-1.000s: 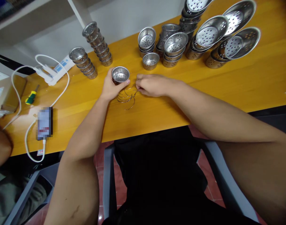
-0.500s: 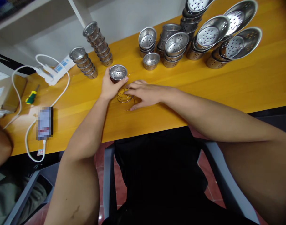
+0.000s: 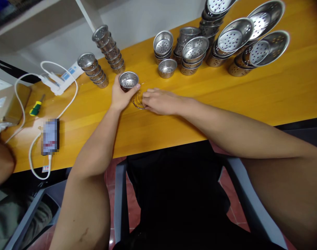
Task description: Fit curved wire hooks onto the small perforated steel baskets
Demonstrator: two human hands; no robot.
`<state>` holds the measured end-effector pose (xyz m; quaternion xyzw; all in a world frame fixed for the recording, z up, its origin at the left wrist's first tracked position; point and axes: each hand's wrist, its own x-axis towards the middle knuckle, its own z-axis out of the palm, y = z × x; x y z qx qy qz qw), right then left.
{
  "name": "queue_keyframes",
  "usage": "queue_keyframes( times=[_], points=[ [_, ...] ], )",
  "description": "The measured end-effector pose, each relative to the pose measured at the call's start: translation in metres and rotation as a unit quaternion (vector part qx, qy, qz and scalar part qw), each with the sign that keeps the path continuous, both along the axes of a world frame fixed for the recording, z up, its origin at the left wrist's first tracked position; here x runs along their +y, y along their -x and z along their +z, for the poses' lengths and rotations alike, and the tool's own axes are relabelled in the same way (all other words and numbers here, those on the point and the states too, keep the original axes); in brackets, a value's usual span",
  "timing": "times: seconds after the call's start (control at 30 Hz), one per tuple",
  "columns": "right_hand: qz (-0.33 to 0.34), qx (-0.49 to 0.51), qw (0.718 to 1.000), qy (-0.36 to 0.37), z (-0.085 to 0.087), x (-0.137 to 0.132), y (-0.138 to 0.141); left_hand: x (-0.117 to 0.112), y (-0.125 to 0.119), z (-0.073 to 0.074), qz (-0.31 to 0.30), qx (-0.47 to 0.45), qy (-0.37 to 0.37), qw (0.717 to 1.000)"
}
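Note:
My left hand (image 3: 120,97) is wrapped round a small perforated steel cup (image 3: 128,80), holding it upright just above the yellow table (image 3: 174,114). Right beside it my right hand (image 3: 158,101) rests on the table with its fingers curled over a small bunch of thin wire rings (image 3: 137,100), pinching at them. The rings lie between the two hands and are partly hidden by the fingers.
Two leaning stacks of small cups (image 3: 93,69) (image 3: 109,48) stand behind my left hand. More cups (image 3: 166,67) and stacked perforated bowls (image 3: 235,34) fill the back right. A phone (image 3: 49,136) on a white cable, a power strip (image 3: 59,81) and a screwdriver (image 3: 35,108) lie left.
My right hand went from pinching to lying flat over the wire rings, then curled and gathered them towards the cup. My left hand drew the cup slightly left and back.

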<state>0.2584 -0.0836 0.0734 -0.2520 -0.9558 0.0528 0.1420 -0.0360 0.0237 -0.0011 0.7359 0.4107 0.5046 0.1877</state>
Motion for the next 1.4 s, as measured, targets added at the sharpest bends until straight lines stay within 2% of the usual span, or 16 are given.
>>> queue_keyframes(
  times=[0.17,0.37,0.57,0.7,0.8,0.9,1.03,1.1,1.17,1.3,1.4],
  points=[
    [0.015,0.005,0.999,0.040,0.003,0.004,-0.009,0.000,0.000,-0.001,-0.008,0.000,0.001,1.000],
    [0.035,0.136,0.986,0.086,0.012,0.015,-0.031,-0.001,-0.001,0.003,-0.006,-0.001,-0.013,1.000],
    [-0.091,0.277,0.950,0.109,0.010,0.030,-0.042,0.003,-0.002,0.008,-0.007,-0.024,-0.019,0.999],
    [-0.139,0.353,0.916,0.127,0.009,0.039,-0.045,0.004,-0.002,0.009,-0.029,-0.030,-0.018,0.999],
    [-0.159,0.397,0.894,0.132,0.011,0.041,-0.045,0.000,-0.002,0.008,-0.069,-0.024,0.004,0.997],
    [-0.187,0.400,0.884,0.156,0.015,0.039,-0.044,-0.007,-0.004,0.008,-0.144,-0.038,0.036,0.988],
    [-0.216,0.384,0.880,0.175,0.016,0.035,-0.045,-0.022,-0.013,0.012,-0.256,-0.067,0.098,0.959],
    [-0.214,0.384,0.884,0.158,0.012,0.038,-0.046,-0.031,-0.018,0.018,-0.284,-0.075,0.122,0.948],
    [-0.196,0.387,0.890,0.137,0.004,0.046,-0.047,-0.039,-0.021,0.023,-0.282,-0.078,0.134,0.947],
    [-0.144,0.402,0.898,0.110,-0.014,0.063,-0.048,-0.047,-0.023,0.031,-0.238,-0.055,0.137,0.960],
    [-0.142,0.382,0.907,0.109,-0.017,0.063,-0.050,-0.050,-0.025,0.036,-0.214,-0.008,0.126,0.969]
  ],
)
